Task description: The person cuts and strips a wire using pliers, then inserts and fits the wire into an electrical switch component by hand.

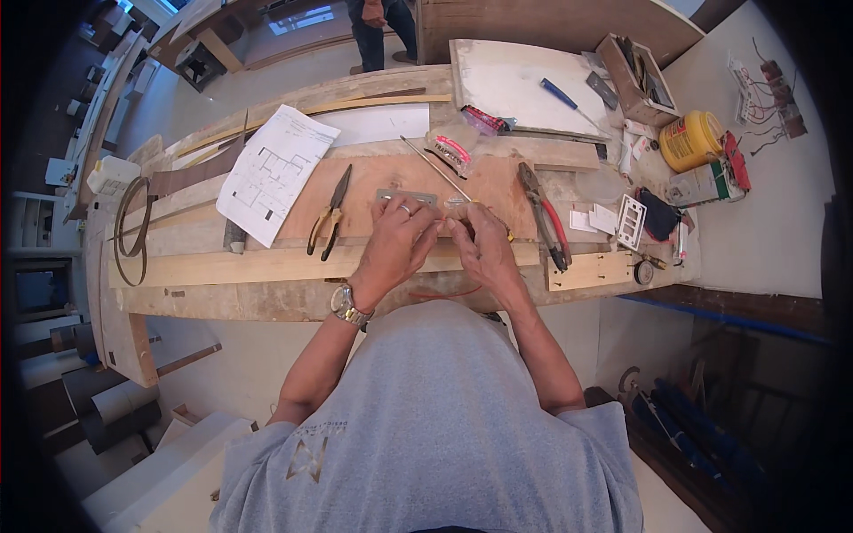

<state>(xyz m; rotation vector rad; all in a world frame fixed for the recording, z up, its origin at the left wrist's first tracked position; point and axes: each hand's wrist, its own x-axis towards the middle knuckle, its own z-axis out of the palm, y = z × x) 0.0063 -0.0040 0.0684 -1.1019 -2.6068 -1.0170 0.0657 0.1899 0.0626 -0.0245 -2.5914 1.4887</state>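
Observation:
My left hand (398, 240) and my right hand (487, 247) meet over the middle of the workbench, fingertips pinched close together. Whatever they hold between them is too small to make out. Just beyond the left fingers lies a grey metal plate (409, 195), partly covered by them. A screwdriver shaft (434, 166) slants under my right hand, which hides most of its handle. Left of my hands rest long-nose pliers (332, 213) with dark and yellow handles. To the right lie red-handled pliers (546, 218). A thin reddish wire (444, 294) curves near the bench's front edge.
A sheet with a floor plan (277, 173) lies at the left, near a coiled dark strip (133, 233). At the right are a white switch frame (631, 222), a yellow tub (689, 142) and a wooden toolbox (636, 80). A person (384, 31) stands beyond the bench.

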